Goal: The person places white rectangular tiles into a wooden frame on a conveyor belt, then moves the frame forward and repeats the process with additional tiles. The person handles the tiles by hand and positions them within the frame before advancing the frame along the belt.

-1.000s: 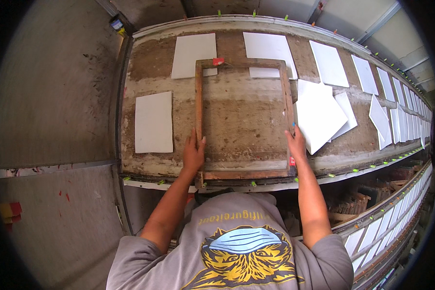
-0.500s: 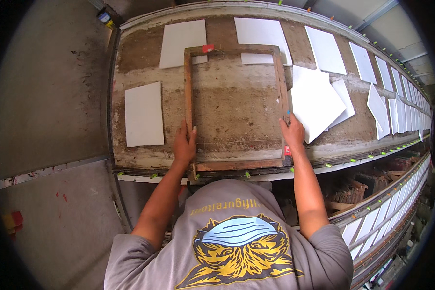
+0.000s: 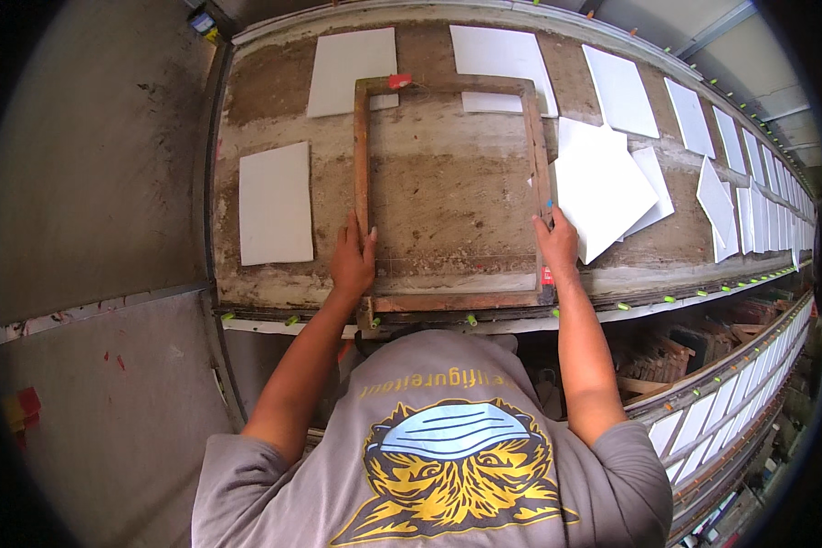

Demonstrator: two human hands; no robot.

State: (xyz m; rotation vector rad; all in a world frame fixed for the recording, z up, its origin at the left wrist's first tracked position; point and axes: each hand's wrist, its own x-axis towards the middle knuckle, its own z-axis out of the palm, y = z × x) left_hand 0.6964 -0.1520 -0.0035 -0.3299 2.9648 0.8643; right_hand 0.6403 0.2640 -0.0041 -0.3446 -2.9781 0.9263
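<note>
A rectangular wooden screen frame [image 3: 363,164] with red tape at its far edge lies low over the long, stained work table [image 3: 274,288]. What seems to be sheer mesh spans it, and the brown surface shows through. My left hand [image 3: 352,258] is closed round the frame's left bar near the close corner. On the right bar, my right hand [image 3: 558,239] grips a little above a red label. A white sheet [image 3: 277,203] lies left of the frame. Two more, a far-left sheet [image 3: 352,68] and a far-middle sheet [image 3: 502,64], reach partly under its far edge.
Overlapping white sheets [image 3: 603,187] lie just right of the frame. More white sheets [image 3: 619,91] run in rows down the table to the right. Green clips [image 3: 471,319] line the near edge. A second long table [image 3: 703,425] stands at lower right, a grey wall [image 3: 100,183] at left.
The whole view has shifted slightly. Both hands keep the same grip on the screen frame, which stays in nearly the same place on the table.
</note>
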